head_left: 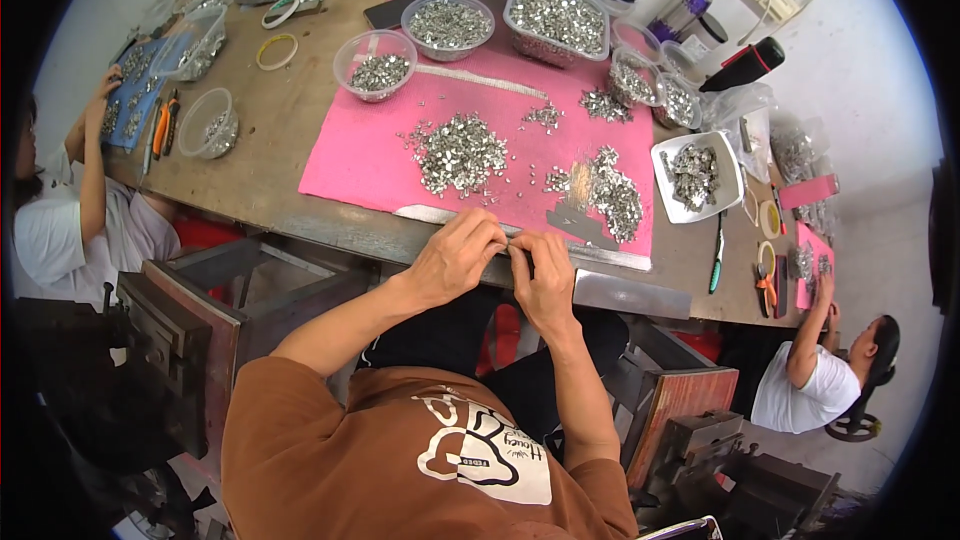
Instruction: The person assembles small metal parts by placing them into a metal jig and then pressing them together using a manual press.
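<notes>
**Pinching small metal pieces at the bench's near edge**

Working at the near edge of the bench [300, 130], the left hand [455, 258] and the right hand [545, 275] met fingertip to fingertip, both closed in a pinch on a small silver piece [512, 250] held between them; the piece was too small to make out further. Just under the hands a long metal strip [610, 258] lay along the near edge of the pink mat [360, 165].

On the mat, beyond the hands, a loose heap of silver pieces [462, 152] sat near the middle, and a second heap [612, 195] lay toward the mat's right edge. At the mat's far edge stood clear round bowls [375, 62] and a clear rectangular tub [558, 20], all holding more silver pieces. A white square dish [697, 177] rested on the bench just right of the mat.

Another person [70, 210] sat at the bench's left end, and another [820, 370] at its right end.
</notes>
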Available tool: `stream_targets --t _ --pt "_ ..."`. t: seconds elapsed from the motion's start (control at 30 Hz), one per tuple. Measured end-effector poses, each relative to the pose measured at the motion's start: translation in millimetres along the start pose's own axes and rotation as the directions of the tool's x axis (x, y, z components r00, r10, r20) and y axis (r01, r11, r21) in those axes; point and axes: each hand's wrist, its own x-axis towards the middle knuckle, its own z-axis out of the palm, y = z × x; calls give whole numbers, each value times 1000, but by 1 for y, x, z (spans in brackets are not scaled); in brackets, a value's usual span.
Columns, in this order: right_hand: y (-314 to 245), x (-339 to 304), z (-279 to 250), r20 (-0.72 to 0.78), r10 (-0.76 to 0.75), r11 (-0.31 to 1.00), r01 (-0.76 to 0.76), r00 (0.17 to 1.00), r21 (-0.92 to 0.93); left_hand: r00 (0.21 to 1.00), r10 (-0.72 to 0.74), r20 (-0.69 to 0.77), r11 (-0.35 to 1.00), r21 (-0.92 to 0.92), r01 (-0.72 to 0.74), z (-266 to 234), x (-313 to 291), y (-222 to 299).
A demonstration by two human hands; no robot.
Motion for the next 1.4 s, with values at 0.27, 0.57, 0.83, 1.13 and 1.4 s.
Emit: stream_targets --t 0.27,0.57,0.83,1.13,1.4 --pt "7 2 -15 50 50 996 -53 997 72 997 25 66 997 74 -30 -6 6 3" --pt "15 32 0 76 63 996 -68 995 64 980 195 -40 951 252 -179 1 -2 2" --pt "28 53 32 152 28 992 -9 988 -125 995 27 -98 937 349 9 -38 12 -34" --pt "32 52 18 185 -14 989 42 983 -145 989 104 107 822 550 -147 -45 28 -50" --pt "11 16 -27 190 205 959 -236 960 156 998 -9 56 988 157 0 -18 15 -16"
